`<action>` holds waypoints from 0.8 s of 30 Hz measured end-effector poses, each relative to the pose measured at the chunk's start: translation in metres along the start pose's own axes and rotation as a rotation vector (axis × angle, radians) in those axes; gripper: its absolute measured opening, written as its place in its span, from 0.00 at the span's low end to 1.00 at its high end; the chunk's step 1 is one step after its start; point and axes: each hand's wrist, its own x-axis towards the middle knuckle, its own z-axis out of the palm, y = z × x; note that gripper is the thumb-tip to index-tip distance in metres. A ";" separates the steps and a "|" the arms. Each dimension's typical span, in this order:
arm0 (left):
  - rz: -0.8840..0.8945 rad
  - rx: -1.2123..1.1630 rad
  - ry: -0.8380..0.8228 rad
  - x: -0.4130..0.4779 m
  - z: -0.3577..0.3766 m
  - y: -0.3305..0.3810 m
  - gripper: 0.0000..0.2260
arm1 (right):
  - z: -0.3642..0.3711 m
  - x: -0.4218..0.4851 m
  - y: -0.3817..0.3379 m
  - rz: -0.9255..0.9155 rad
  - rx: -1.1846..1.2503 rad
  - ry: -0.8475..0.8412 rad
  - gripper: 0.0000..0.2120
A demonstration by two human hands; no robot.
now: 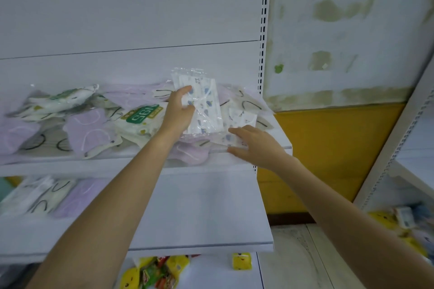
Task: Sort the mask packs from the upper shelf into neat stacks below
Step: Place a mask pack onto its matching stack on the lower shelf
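Bare forearms [117, 195], L hand [177, 110], R hand [256, 145]

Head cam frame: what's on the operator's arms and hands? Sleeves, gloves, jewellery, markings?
Both forearms are bare as far as the frame shows: no sleeve edge is in view on the left arm or the right arm. The left hand and right hand wear no gloves. No watch, bracelet, ring, tape or marking shows.

2 hands: left hand [177, 112], right hand [254, 145]. On upper shelf [94, 166]: 2 green-label packs [141, 116], at least 2 blue-print packs [206, 105], at least 3 purple packs [91, 129]. Below upper shelf: 2 stacks [40, 195]. Further below: about 3 yellow packs [242, 261].
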 end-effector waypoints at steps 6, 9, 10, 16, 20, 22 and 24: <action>-0.036 0.025 0.161 -0.025 -0.010 0.001 0.23 | 0.011 -0.017 0.005 0.171 0.373 0.432 0.13; -0.052 0.049 0.138 -0.033 -0.016 0.004 0.19 | -0.002 -0.016 -0.006 0.348 0.769 0.675 0.13; -0.085 0.002 0.090 -0.035 -0.016 0.005 0.17 | -0.004 -0.015 -0.011 0.305 0.842 0.701 0.13; -0.113 -0.202 -0.094 -0.052 -0.017 0.021 0.17 | 0.029 -0.005 -0.051 -0.260 0.551 0.386 0.12; -0.085 -0.174 -0.046 -0.058 -0.046 0.008 0.09 | 0.043 0.000 -0.070 -0.272 0.551 0.311 0.11; -0.072 -0.132 0.006 -0.065 -0.067 -0.001 0.11 | 0.045 0.003 -0.091 -0.284 0.587 0.287 0.11; -0.086 -0.136 0.079 -0.073 -0.091 -0.012 0.13 | 0.049 0.007 -0.118 -0.262 0.633 0.288 0.10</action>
